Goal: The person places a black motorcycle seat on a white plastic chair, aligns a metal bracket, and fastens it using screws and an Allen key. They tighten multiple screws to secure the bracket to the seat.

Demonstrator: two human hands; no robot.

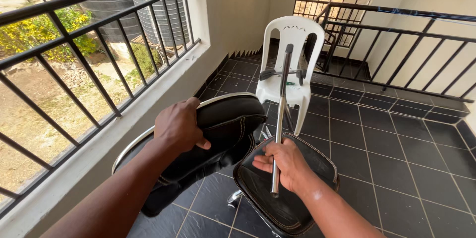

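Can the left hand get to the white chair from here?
Probably not as things stand. The left hand grips the black backrest, and the white chair stands farther off, beyond the black seat and the chrome rod in the right hand.

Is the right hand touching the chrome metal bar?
Touching. The head view shows the right hand with its fingers wrapped around the chrome metal bar, above the black seat cushion.

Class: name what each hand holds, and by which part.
Left hand grips the black chair back at its top edge. Right hand grips the chrome bar near its lower end.
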